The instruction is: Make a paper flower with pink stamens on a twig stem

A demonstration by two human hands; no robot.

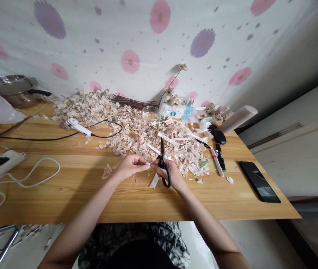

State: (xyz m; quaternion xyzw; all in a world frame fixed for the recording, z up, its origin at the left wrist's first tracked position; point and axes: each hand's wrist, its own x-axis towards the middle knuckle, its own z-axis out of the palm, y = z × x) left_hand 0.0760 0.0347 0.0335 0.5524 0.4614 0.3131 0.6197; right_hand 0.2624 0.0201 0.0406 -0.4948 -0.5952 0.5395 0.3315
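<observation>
Black-handled scissors (162,158) hang in my right hand (172,172), blades pointing away from me toward the wall. The thumb and fingertips of that hand also meet the tips of my left hand (132,165). My left hand is closed in a pinch on a small whitish piece (147,165), too small to name. Just beyond both hands spreads a heap of pale pinkish petal-like scraps (131,138). White paper strips (168,139) lie on the heap, and another white strip (154,181) is on the table below my right hand.
On the wooden table (92,201), a white corded tool (79,127) and power strip (10,160) are at left. Brown stems (131,101), a clear bowl (150,114) and a tissue pack (175,111) stand behind. A marker (220,157) and phone (259,181) lie right.
</observation>
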